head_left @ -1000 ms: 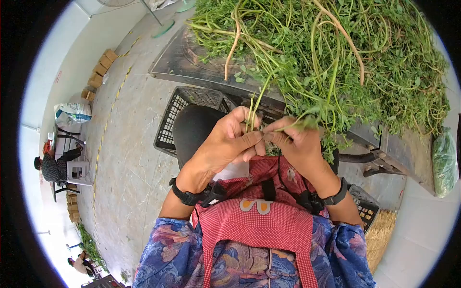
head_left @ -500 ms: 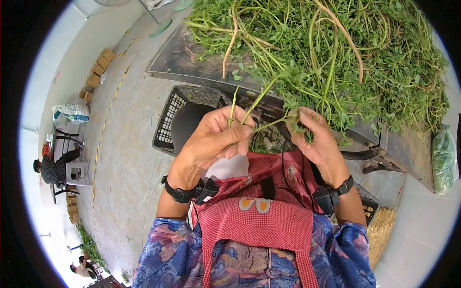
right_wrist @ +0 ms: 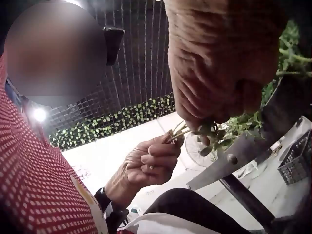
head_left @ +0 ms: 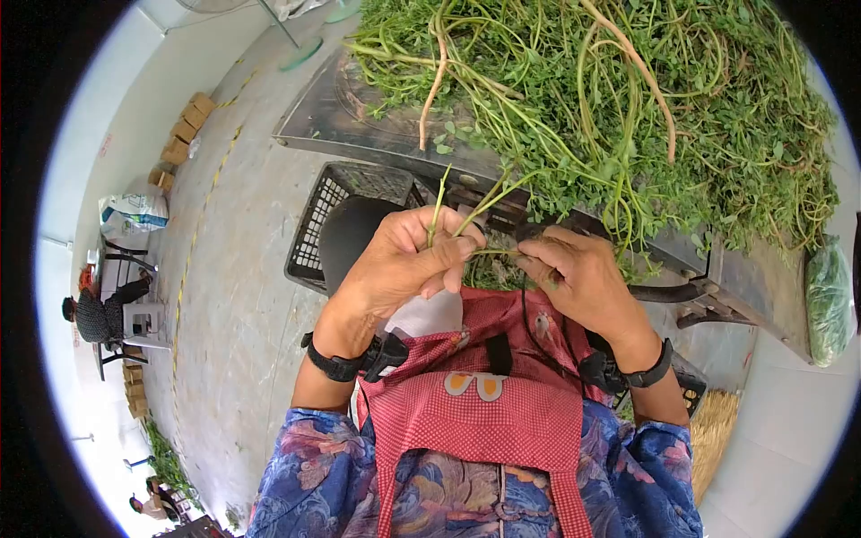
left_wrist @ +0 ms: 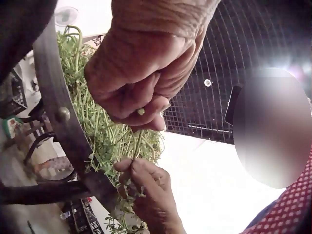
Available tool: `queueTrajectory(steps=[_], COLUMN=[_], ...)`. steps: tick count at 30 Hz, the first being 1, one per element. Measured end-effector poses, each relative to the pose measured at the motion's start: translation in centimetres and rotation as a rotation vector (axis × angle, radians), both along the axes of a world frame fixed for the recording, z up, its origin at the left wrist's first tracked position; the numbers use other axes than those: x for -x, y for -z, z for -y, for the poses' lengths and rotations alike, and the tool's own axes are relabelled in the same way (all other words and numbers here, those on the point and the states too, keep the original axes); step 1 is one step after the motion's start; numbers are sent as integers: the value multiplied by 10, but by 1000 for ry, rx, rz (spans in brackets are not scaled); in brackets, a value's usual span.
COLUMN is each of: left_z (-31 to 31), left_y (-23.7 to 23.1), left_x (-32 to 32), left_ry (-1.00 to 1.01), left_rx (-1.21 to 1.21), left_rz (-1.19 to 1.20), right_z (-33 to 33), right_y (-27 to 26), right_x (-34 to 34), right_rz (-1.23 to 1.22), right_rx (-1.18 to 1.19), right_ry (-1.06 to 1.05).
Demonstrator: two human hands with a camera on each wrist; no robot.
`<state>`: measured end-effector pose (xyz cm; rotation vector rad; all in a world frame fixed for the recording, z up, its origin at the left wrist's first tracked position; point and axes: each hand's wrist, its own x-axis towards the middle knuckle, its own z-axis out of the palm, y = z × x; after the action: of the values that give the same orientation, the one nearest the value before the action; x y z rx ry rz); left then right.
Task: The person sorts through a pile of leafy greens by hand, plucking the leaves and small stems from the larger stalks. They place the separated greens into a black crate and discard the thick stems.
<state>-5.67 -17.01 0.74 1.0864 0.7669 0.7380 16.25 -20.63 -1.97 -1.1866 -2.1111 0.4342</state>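
My left hand [head_left: 390, 273] pinches a few thin green stems [head_left: 438, 208] between thumb and fingers, their cut ends poking up above the knuckles. A thinner stem [head_left: 495, 252] runs across from it to my right hand [head_left: 583, 278], whose thumb and forefinger pinch its other end. Small leaves [right_wrist: 210, 139] hang under the right hand's fingers in the right wrist view. From the left wrist view, one round stem end [left_wrist: 141, 111] shows between the left fingers. Just beyond both hands, a large heap of leafy greens [head_left: 700, 152] covers the table [head_left: 327, 125] and hangs over its near edge.
A black plastic crate [head_left: 308, 229] stands on the floor at the left knee. Two pale brown roots or stalks [head_left: 646, 72] lie on the heap. At right are a clear bag of greens [head_left: 830, 305] and straw [head_left: 716, 439]. Another person [head_left: 103, 309] sits far left.
The hands were together at first, then the right drew away to the right, stretching a leafy sprig. Now it has turned inward and come back nearer, and the left hand keeps its stems.
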Motion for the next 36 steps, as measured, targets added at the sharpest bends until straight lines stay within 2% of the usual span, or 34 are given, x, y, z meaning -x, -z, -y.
queueTrajectory(steps=[5,7,8,10,11,14,16,17,19,21,23,24,25,27,31,33,34,36], left_z=[3,8,10,14,14,13,14,15,17,15,16,17,16,15,14,15,14,14], left_y=[1,-1,-3,-8,-9,-3,-3,-3,-2,0,5,7,8,11,18,17,14,16], left_x=[-3,-9,-10,-3,1,9,6,6,5,3,2,0,-2,-3,-7,-11,-13,-17], left_ry=[-16,-20,-31,-41,-41,0,-6,-15,-4,15,75,78,89,99,181,185,181,171], left_rx=[-65,-58,-53,-59,-69,-74,-64,-54,-47,-52,-92,-89,-73,-59,-66,-62,-30,6], left_rz=[-186,-155,-127,-157,-187,-172,-198,-229,-214,-194,-128,-131,-161,-190,-279,-285,-251,-216], right_z=[0,-4,-5,-7,-10,-1,4,4,4,5,5,2,1,0,-7,-11,-10,-9], right_y=[-5,-1,-7,-24,-24,-30,-20,-16,-7,0,-3,-3,-2,1,19,24,24,21], right_x=[3,8,6,-6,-22,-26,-14,-14,-13,-9,4,7,9,11,11,11,13,18], right_rz=[157,-312,-311,-1602,-1664,-1706,-1493,-1491,-1100,-1096,-1184,-1350,-1353,-1473,-1387,-1161,-1163,-943], right_rx=[-45,-22,-22,759,663,705,685,690,678,716,831,902,903,872,813,665,667,472], right_ry=[31,95,91,40,-158,-172,-153,-153,1,38,94,77,79,-26,-65,-48,-49,38])
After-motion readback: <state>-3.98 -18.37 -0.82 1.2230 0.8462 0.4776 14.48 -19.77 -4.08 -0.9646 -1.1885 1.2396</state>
